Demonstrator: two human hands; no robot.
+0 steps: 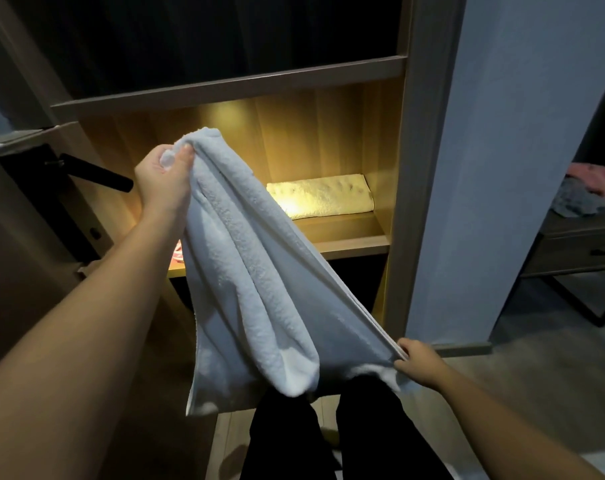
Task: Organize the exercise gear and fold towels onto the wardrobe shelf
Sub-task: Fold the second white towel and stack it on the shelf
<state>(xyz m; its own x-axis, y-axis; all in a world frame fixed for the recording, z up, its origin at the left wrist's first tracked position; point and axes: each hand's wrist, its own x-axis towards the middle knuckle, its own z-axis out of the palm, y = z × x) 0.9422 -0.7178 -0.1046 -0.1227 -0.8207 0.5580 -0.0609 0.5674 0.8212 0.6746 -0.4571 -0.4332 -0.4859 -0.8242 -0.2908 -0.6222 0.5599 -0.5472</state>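
Observation:
A white towel [252,271] hangs stretched in the air in front of the wardrobe. My left hand [162,178] pinches its upper end, raised at shelf height. Lower down on the right, my right hand [420,363] grips the other end. The towel sags in folds between them. On the lit wardrobe shelf [349,242] lies a folded white towel [320,195] at the right end. Something pink and white [178,254] peeks out on the shelf behind the held towel, mostly hidden.
An open wardrobe door with a black handle [96,174] stands at the left. A grey wall [495,168] rises on the right. Beyond it a dark table [578,244] carries pink and grey clothes [592,192]. My legs in black trousers [329,438] are below.

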